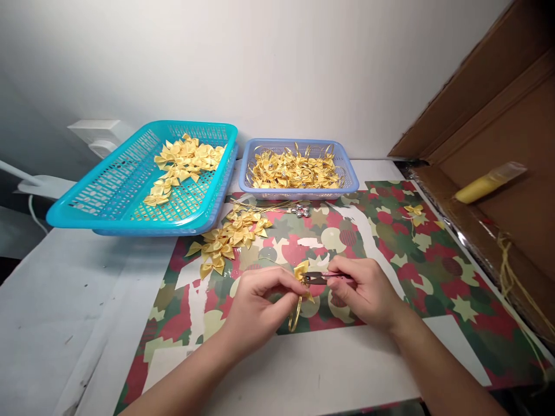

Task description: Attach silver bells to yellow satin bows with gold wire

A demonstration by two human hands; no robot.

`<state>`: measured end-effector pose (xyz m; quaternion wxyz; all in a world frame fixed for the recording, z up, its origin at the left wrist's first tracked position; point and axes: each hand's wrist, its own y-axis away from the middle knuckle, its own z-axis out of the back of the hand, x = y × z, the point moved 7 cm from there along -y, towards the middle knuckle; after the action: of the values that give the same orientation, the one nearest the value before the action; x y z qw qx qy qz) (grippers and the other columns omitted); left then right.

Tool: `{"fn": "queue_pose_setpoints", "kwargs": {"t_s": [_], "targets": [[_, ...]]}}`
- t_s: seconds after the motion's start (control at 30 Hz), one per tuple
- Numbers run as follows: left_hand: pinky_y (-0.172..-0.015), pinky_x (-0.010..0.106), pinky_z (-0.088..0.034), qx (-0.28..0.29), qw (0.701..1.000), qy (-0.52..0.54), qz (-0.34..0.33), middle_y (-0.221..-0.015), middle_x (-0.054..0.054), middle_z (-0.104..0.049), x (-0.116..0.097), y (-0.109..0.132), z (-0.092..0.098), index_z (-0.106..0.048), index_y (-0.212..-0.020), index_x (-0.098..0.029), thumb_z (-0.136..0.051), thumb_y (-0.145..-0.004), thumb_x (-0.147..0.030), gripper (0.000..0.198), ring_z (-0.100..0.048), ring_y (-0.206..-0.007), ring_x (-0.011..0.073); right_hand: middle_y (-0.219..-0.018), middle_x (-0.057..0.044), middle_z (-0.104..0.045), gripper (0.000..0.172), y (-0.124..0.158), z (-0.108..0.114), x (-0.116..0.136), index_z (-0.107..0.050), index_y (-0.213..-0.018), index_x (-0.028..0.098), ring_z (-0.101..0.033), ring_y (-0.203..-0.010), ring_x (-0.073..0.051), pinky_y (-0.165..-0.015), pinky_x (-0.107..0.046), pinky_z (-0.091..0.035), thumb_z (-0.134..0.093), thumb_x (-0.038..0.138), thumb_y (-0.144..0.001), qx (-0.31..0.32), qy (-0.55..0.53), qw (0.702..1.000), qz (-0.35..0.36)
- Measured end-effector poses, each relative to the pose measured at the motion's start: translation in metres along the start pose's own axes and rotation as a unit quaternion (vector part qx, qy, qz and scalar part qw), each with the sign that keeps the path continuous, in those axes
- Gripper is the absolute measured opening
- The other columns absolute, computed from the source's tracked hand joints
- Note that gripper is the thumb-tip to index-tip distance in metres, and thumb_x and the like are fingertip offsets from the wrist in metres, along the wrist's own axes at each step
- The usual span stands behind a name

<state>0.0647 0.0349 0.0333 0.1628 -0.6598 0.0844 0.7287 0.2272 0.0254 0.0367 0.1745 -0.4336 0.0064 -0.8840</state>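
My left hand [266,306] pinches a yellow ribbon bow [302,270] between thumb and fingertips. A loop of gold wire [295,316] hangs below it. My right hand [364,289] is closed around a small dark tool, which looks like thread snips [319,278]. Its tip touches or lies very close to the bow; the exact contact is too small to tell. Loose yellow bows [234,237] lie in a pile on the patterned sheet beyond my left hand. Gold wires [260,205] and small silver charms [300,211] lie behind them.
A turquoise basket [108,216] holding yellow bows stands at the left, stacked on a blue one. A periwinkle basket [299,193] full of bows with gold wire stands at the back. Cardboard [489,115] rises at the right, with a yellow tube [489,182] against it.
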Motion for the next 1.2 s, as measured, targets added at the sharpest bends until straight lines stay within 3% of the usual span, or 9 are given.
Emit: {"fn": "queue_pose_setpoints", "kwargs": {"t_s": [0.2, 0.43, 0.77, 0.83, 1.0, 1.1, 1.2], "targets": [[-0.057, 0.020, -0.050, 0.009, 1.000, 0.002, -0.007, -0.065, 0.000, -0.072, -0.001, 0.001, -0.001, -0.072, -0.068, -0.020, -0.055, -0.073, 0.001, 0.027, -0.064, -0.060, 0.0116, -0.048, 0.003, -0.048, 0.031, 0.001, 0.001, 0.001, -0.046, -0.065, 0.021, -0.042, -0.044, -0.011, -0.045, -0.024, -0.027, -0.048, 0.039, -0.091, -0.005, 0.020, 1.000, -0.002], [-0.054, 0.019, -0.049, 0.013, 0.999, 0.037, 0.025, -0.065, 0.000, -0.071, 0.003, 0.000, -0.002, -0.072, -0.068, -0.019, -0.055, -0.071, 0.001, 0.027, -0.063, -0.058, 0.0113, -0.048, 0.005, -0.044, 0.031, 0.000, 0.003, 0.006, -0.045, -0.064, 0.020, -0.038, -0.045, -0.009, -0.045, -0.021, -0.029, -0.051, 0.035, -0.090, -0.034, 0.027, 0.998, 0.042], [-0.059, 0.020, -0.052, 0.037, 0.986, 0.113, 0.114, -0.068, 0.001, -0.069, 0.017, 0.002, -0.009, -0.066, -0.070, -0.016, -0.060, -0.077, -0.006, 0.013, -0.065, -0.063, 0.0117, -0.045, 0.005, -0.045, 0.036, 0.001, -0.001, -0.001, -0.045, -0.058, 0.019, -0.041, -0.043, -0.008, -0.045, -0.022, -0.028, -0.051, 0.034, -0.090, -0.032, -0.005, 0.999, -0.018], [-0.059, 0.020, -0.053, 0.031, 0.979, 0.143, 0.140, -0.068, -0.001, -0.066, 0.020, 0.002, -0.009, -0.059, -0.073, -0.017, -0.063, -0.080, -0.012, 0.009, -0.065, -0.063, 0.0117, -0.044, 0.005, -0.045, 0.036, 0.001, -0.002, -0.005, -0.047, -0.059, 0.020, -0.042, -0.043, -0.009, -0.045, -0.022, -0.029, -0.050, 0.036, -0.091, -0.027, -0.017, 0.999, -0.032], [-0.054, 0.016, -0.049, -0.012, 0.959, 0.206, 0.193, -0.068, -0.005, -0.061, 0.029, 0.001, -0.005, -0.044, -0.073, -0.019, -0.070, -0.080, -0.020, 0.027, -0.066, -0.061, 0.0092, -0.045, 0.007, -0.038, 0.035, -0.001, 0.008, -0.016, -0.047, -0.065, 0.021, -0.036, -0.041, -0.008, -0.045, -0.022, -0.027, -0.045, 0.040, -0.094, -0.065, -0.021, 0.996, -0.063], [-0.054, 0.015, -0.049, -0.024, 0.944, 0.237, 0.228, -0.071, -0.003, -0.066, 0.036, 0.001, -0.004, -0.046, -0.073, -0.017, -0.073, -0.077, -0.022, 0.029, -0.065, -0.057, 0.0075, -0.046, 0.008, -0.036, 0.034, -0.003, 0.016, -0.019, -0.047, -0.066, 0.021, -0.034, -0.042, -0.008, -0.044, -0.022, -0.025, -0.047, 0.040, -0.093, -0.082, -0.003, 0.995, -0.058], [-0.057, 0.016, -0.052, -0.034, 0.935, 0.259, 0.238, -0.071, -0.002, -0.068, 0.038, 0.000, -0.003, -0.054, -0.074, -0.016, -0.076, -0.074, -0.023, 0.023, -0.066, -0.057, 0.0079, -0.047, 0.008, -0.040, 0.030, -0.003, 0.017, -0.018, -0.050, -0.067, 0.020, -0.035, -0.043, -0.008, -0.045, -0.022, -0.027, -0.050, 0.038, -0.092, -0.059, 0.016, 0.997, -0.041]]}}
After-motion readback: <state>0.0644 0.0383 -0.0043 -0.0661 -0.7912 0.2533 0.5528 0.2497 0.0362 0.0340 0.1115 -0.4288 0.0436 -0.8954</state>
